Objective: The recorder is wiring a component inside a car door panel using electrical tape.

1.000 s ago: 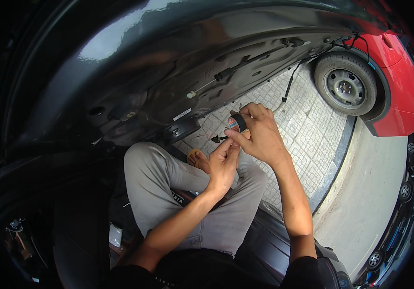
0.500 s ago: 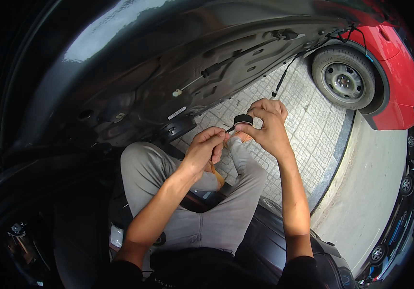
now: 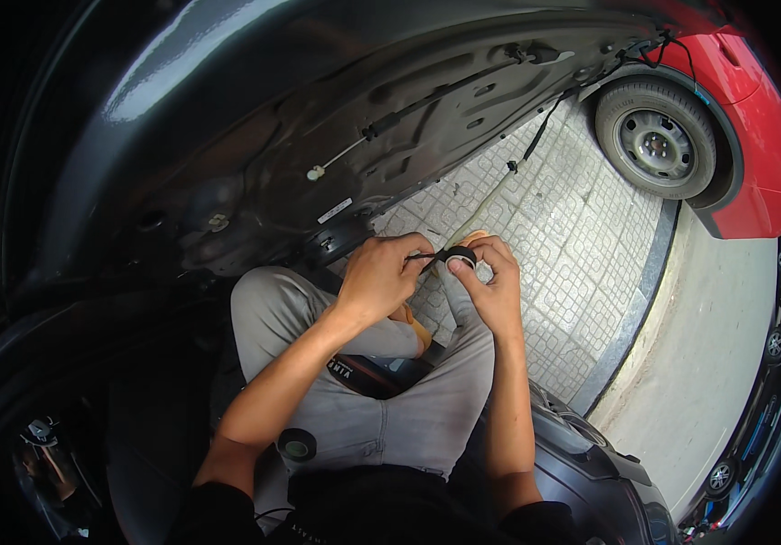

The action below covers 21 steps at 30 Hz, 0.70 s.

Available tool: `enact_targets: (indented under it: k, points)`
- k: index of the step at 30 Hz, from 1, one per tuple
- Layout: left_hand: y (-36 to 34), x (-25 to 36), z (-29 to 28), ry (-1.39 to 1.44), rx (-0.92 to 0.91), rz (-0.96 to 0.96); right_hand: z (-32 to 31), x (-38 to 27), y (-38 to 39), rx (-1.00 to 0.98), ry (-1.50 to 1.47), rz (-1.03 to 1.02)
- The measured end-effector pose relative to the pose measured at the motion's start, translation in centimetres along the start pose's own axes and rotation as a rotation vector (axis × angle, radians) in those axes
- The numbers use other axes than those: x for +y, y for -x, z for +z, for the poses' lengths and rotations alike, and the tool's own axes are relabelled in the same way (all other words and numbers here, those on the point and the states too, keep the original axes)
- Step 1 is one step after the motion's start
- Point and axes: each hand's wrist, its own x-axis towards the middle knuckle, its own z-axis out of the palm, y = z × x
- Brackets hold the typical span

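A roll of black electrical tape (image 3: pixel 459 256) sits in my right hand (image 3: pixel 497 286), its thumb and fingers closed around the sides. My left hand (image 3: pixel 379 277) pinches a thin black-wrapped wire (image 3: pixel 420 257) just left of the roll. The two hands are close together above my lower legs. A pale cable (image 3: pixel 483 211) runs from beside the roll up and away to the right, turning black past a small dark clip (image 3: pixel 513 167). Whether tape is stuck to the wire at the roll is too small to tell.
A dark metal car panel (image 3: pixel 390 150) with cut-outs and a white-tipped rod (image 3: pixel 316 173) fills the upper left. Another tape roll (image 3: pixel 298 445) rests by my lap. Beyond the paving (image 3: pixel 581 263) stand a red car (image 3: pixel 758 182) and its wheel (image 3: pixel 656 145).
My right hand has come down and left with the tape roll, now tilted, close to my left hand. More of the pale cable shows. The view has shifted slightly.
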Motion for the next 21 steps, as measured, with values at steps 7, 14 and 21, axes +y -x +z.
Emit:
enact_targets:
  k: [7, 14, 21]
  points:
    - [-0.4, -1.0, 0.9, 0.377, -0.128, -0.066, 1.1, -0.4, 2.4, -0.008, -0.143, 0.085]
    - [-1.8, -0.7, 0.8, 0.663, -0.261, -0.191, 2.0, -0.5, 4.6, 0.041, -0.564, 0.172]
    - [-2.2, 1.7, -0.4, 0.666, -0.379, -0.249, 2.7, -2.9, 6.0, 0.182, -0.675, 0.350]
